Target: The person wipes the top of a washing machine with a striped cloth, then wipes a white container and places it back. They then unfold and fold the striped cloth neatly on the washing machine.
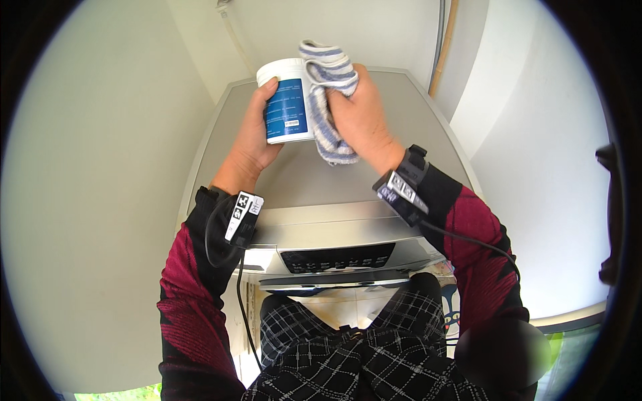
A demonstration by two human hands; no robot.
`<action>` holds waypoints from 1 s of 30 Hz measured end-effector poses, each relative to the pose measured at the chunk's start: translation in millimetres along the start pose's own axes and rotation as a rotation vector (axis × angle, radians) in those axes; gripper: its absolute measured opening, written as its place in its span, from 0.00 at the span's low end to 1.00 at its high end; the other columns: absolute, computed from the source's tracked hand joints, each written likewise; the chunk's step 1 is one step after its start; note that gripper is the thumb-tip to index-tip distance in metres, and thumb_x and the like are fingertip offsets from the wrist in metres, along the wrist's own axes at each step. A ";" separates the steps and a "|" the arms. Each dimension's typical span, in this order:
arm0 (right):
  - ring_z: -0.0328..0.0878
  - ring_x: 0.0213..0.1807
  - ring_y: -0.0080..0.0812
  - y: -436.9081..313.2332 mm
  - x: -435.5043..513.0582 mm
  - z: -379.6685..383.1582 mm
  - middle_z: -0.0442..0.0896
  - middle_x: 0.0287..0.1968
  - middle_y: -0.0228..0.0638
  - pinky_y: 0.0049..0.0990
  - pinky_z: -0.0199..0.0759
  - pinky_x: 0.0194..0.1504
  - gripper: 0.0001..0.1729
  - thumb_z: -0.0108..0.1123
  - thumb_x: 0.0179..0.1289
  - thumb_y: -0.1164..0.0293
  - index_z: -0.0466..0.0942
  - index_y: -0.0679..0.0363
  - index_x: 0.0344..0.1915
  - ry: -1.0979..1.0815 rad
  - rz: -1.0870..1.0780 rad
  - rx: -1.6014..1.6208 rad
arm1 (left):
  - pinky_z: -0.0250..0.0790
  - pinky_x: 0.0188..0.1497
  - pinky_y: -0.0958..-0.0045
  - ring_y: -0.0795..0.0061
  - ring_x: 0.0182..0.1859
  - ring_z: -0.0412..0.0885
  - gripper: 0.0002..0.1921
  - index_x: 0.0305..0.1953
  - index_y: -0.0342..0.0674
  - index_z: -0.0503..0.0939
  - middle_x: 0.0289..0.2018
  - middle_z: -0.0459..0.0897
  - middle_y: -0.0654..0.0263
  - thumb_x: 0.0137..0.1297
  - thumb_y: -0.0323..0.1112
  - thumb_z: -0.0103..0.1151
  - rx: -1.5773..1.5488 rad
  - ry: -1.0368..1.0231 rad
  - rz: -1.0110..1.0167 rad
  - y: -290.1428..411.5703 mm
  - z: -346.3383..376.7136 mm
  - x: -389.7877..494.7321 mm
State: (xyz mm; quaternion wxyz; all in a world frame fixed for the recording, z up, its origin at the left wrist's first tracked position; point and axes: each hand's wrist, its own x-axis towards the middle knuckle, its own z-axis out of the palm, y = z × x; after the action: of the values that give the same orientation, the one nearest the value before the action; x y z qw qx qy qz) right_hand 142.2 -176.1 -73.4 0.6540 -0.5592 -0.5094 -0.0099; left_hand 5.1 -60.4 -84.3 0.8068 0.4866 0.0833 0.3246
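My left hand [258,125] grips a white plastic tub [288,138] with a blue printed label, its thumb on the near side by the label's upper left edge. The tub is tilted slightly and held above the grey top of a front-loading washing machine [296,175]. My right hand [358,113] is closed on a bunched blue-and-white striped cloth [333,75], pressed against or close beside the tub's right side. One end of the cloth hangs below the hand. The tub's right edge is hidden behind the cloth.
Pale walls stand close at the left [100,175] and right [541,200] of the machine. Its dark control panel [336,258] faces my body. A wooden pole [444,47] and a grey pipe run up the back right corner. Cables hang from devices strapped to both wrists.
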 end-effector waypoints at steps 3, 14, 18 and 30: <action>0.80 0.49 0.54 -5.9 -9.1 6.7 0.80 0.48 0.54 0.42 0.74 0.53 0.22 0.66 0.64 0.71 0.71 0.68 0.53 0.034 -0.237 -0.099 | 0.77 0.62 0.64 0.70 0.56 0.85 0.27 0.63 0.42 0.76 0.54 0.86 0.64 0.74 0.56 0.56 0.095 0.010 0.112 0.9 3.3 -1.0; 0.84 0.45 0.43 10.4 -3.2 2.9 0.84 0.41 0.50 0.36 0.76 0.50 0.17 0.57 0.72 0.67 0.72 0.70 0.51 0.021 0.049 0.143 | 0.79 0.60 0.63 0.69 0.53 0.87 0.27 0.60 0.44 0.78 0.51 0.87 0.64 0.71 0.58 0.59 -0.069 -0.012 0.035 1.7 -1.1 0.1; 0.84 0.45 0.45 7.5 -7.1 6.0 0.84 0.41 0.52 0.37 0.76 0.50 0.17 0.59 0.69 0.69 0.72 0.71 0.51 0.032 0.078 0.172 | 0.81 0.56 0.66 0.69 0.50 0.87 0.31 0.59 0.38 0.77 0.48 0.86 0.61 0.70 0.60 0.58 -0.065 0.032 0.022 0.4 1.2 -3.2; 0.81 0.49 0.53 2.5 -5.1 2.9 0.82 0.47 0.52 0.39 0.75 0.52 0.20 0.64 0.65 0.74 0.73 0.66 0.56 0.027 -0.297 -0.260 | 0.72 0.53 0.71 0.76 0.44 0.79 0.30 0.53 0.32 0.79 0.43 0.82 0.63 0.81 0.56 0.38 0.564 0.254 0.232 -3.4 7.8 5.2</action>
State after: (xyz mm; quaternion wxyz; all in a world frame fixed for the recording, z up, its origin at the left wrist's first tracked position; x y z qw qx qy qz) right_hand 139.3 -175.9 -79.1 0.5743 -0.5574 -0.5720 -0.1795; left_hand 14.1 -64.0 -82.2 0.5811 0.6526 0.2139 0.4367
